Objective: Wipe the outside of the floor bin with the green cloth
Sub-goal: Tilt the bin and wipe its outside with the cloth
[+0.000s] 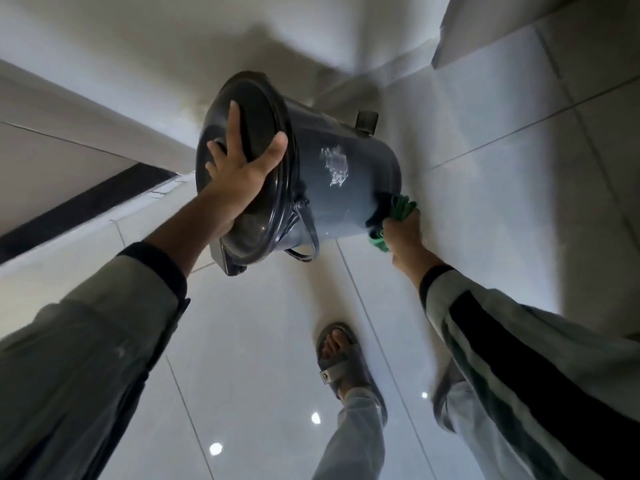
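The dark grey floor bin [349, 178] is tilted toward me over the tiled floor, its round lid facing the camera. A scuffed white patch marks its side. My left hand [239, 171] presses flat on the lid [256, 109], fingers spread, and steadies the bin. My right hand [405, 233] grips the bunched green cloth [398, 213] and holds it against the bin's lower edge near the base. A wire handle hangs below the lid rim.
Glossy pale floor tiles [277, 341] lie all around. A wall with a dark skirting band [79, 206] runs at the left and a pale cabinet corner [485, 36] stands at the upper right. My sandalled foot [339, 362] is planted just below the bin.
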